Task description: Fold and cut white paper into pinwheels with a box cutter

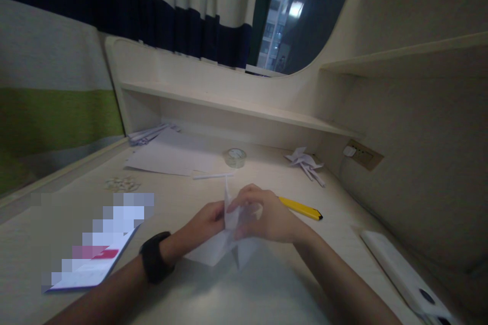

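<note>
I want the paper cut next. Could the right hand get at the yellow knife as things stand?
Probably yes, once freed: the right hand is pinching the folded paper with the left hand, and the yellow knife lies just beyond it on bare desk.

My right hand (pixel 267 218) covers the middle of the folded white paper (pixel 221 249), so I cannot tell how its inner folds lie. My fingertips are hidden behind the paper's upright flap. At lower left a booklet (pixel 95 264) is partly pixelated, its cover unreadable. At lower right a white remote-like object (pixel 404 274) is cut off by the frame's bottom edge. Both my forearms leave the bottom edge.
</note>
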### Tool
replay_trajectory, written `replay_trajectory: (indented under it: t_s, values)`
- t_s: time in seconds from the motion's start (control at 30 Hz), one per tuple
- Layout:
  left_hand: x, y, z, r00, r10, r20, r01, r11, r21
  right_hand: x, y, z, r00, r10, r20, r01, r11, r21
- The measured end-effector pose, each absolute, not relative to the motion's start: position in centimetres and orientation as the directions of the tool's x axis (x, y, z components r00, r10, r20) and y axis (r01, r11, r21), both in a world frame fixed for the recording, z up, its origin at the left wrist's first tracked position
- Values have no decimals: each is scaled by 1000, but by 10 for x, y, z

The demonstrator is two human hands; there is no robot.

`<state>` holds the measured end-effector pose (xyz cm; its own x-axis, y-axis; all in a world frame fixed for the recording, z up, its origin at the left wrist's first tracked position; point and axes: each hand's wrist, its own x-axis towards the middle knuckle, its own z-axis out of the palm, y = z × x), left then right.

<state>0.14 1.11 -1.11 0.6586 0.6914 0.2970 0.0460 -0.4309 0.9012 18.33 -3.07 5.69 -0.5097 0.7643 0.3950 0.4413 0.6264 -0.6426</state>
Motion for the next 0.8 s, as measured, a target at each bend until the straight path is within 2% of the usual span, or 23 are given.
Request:
replay_trajectory:
  t_s: [0.33, 0.53, 0.7, 0.8]
  values:
    - [3, 13, -19, 662, 686, 300, 47, -438, 898, 189, -27, 70, -626, 700, 343, 472, 691, -548]
    - [2, 13, -18, 657, 692, 300, 63, -446, 893, 188, -23, 69, -606, 735, 303, 437, 626, -646]
    - [3, 8, -3, 658, 712, 247, -13, -317, 948, 186, -20, 72, -592, 747, 303, 398, 598, -696]
    - [1, 1, 6, 630, 737, 246, -157, -189, 969, 189, -22, 73, -431, 793, 430, 462, 603, -650]
